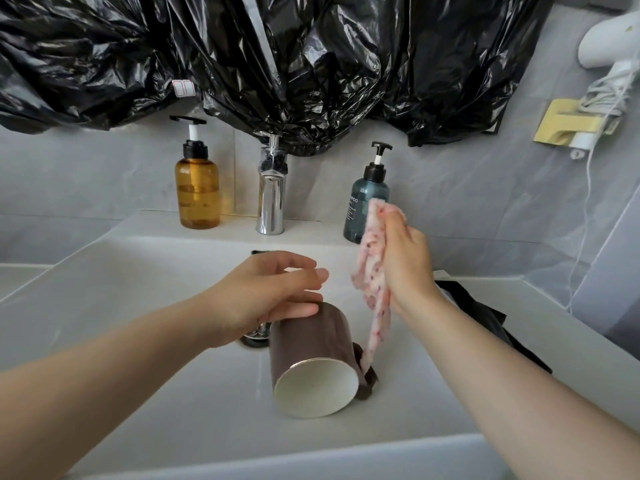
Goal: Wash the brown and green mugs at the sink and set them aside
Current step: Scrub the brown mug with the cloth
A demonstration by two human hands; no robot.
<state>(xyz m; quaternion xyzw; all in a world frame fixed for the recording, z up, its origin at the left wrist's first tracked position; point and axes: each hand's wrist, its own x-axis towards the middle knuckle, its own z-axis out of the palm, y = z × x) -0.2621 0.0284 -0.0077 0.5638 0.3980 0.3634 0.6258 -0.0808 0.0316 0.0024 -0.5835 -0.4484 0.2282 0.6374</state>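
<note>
A brown mug with a white inside lies on its side in the white sink, its mouth turned toward me and its handle on the right. My left hand hovers over its base with relaxed fingers, the thumb touching or just above the mug. My right hand holds a pink spotted cloth that hangs down to the mug's handle. No green mug is in view.
A chrome tap stands at the sink's back, between an amber pump bottle and a teal pump bottle. Black plastic sheeting hangs above. A dark object lies on the right counter. A white hairdryer hangs top right.
</note>
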